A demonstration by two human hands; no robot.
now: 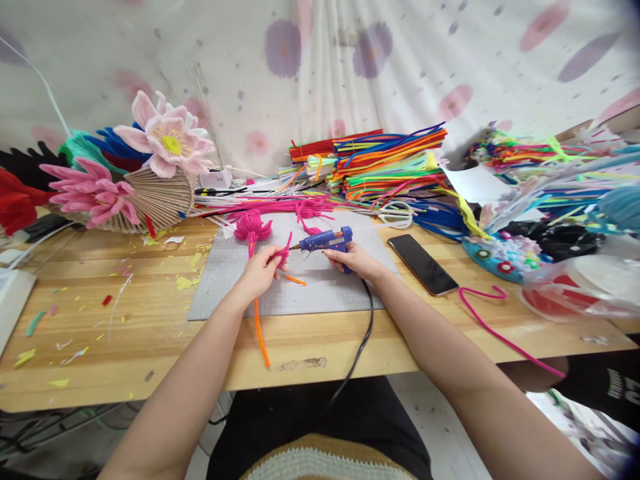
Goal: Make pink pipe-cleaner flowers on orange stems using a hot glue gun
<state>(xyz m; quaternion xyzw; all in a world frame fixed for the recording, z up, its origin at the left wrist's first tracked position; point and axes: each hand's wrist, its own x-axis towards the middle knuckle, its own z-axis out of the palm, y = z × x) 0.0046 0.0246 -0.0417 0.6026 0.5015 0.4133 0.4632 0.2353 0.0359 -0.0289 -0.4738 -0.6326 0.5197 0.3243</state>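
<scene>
Nearest you, at the front edge of the wooden counter (125,347):
- One black cord (360,347), running off the edge and up to the tool in your right hand.
- One orange pipe cleaner (260,333), lying from near the edge up into your left hand.
- Coloured scraps (185,281), scattered over the left side.

On the grey mat (325,287):
- Your left hand (260,272), fingers closed, pinching a pink pipe-cleaner piece (284,255) at the top of the orange stem.
- Your right hand (356,260), fingers wrapped round the handle of a blue glue gun (327,240). Its nozzle points left, just beside the pink piece; whether they touch cannot be told.
- One short orange offcut (296,280), between your hands.
- One pink pipe-cleaner flower (253,227), at the mat's far left corner.

Right of the mat:
- One phone (423,264), screen dark, lying flat.
- One long pink pipe cleaner (490,327), loose, hooked at one end.

Farther back:
- Scissors (395,215), white handles.
- Stacked pipe cleaners (390,163), many colours.
- One woven fan (160,193) at far left, bearing a pale pink flower (167,137).

Behind all, a flowered curtain (320,60).
</scene>
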